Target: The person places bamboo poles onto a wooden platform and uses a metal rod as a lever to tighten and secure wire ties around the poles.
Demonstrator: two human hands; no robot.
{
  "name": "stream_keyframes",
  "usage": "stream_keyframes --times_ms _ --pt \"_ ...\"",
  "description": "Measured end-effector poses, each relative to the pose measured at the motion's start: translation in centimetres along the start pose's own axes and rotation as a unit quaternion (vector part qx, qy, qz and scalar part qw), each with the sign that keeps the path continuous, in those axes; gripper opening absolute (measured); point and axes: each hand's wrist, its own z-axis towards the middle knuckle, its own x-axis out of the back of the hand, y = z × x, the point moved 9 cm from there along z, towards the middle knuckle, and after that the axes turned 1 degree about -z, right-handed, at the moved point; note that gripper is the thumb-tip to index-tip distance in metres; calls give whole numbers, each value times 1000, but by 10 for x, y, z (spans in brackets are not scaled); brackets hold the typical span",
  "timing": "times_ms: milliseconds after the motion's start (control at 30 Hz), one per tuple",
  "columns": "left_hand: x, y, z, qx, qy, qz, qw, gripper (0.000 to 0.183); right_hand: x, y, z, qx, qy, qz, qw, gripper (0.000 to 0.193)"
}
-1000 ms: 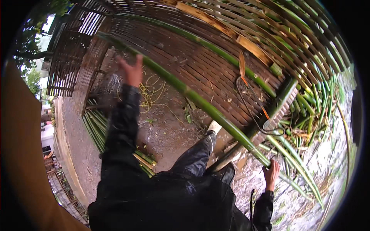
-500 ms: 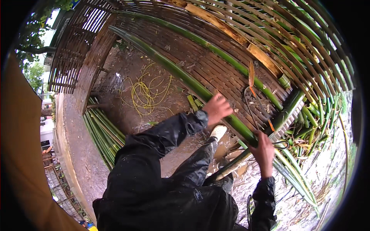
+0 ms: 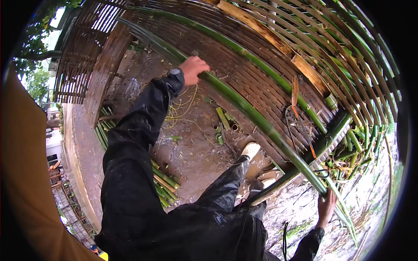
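A long green bamboo pole [image 3: 244, 104] slants from the far left to the near right, lying over a bamboo crosspiece [image 3: 336, 126]. Toward its far part, my left hand [image 3: 194, 70] is closed over the pole from above. Low on the right, my right hand [image 3: 327, 208] is wrapped around its near end, with some fingers hidden behind it. A second green bamboo pole [image 3: 257, 63] lies beyond, on the slatted bamboo deck [image 3: 226, 71]. Near the crosspiece rests a tool with a wooden part and orange strips [image 3: 294, 91]; its kind is unclear.
Short cut bamboo pieces [image 3: 223, 118] and a tangle of yellow cord [image 3: 191, 98] lie on the muddy ground. More bamboo poles [image 3: 163, 185] are stacked on the left beside my arm. Split bamboo [image 3: 359, 145] is heaped at the right. A slatted bamboo panel [image 3: 331, 48] rises behind the deck.
My left hand has moved up and left along the bamboo pole and closed on it. My right hand has slid down and right to the near end. The pole has shifted slightly.
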Motion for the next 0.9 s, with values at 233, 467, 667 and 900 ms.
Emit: stream_keyframes --times_ms 233,467,667,900 --pt "23 -109 -35 200 94 154 963 56 -47 -145 92 26 -4 113 993 41" --pt "-25 74 49 51 183 116 975 67 -58 -247 232 25 -15 116 993 39" --pt "-53 172 144 -17 164 57 985 48 -54 -239 280 -6 129 26 991 32" --pt "-98 128 149 4 123 152 981 58 -11 -268 157 -23 113 255 960 54"
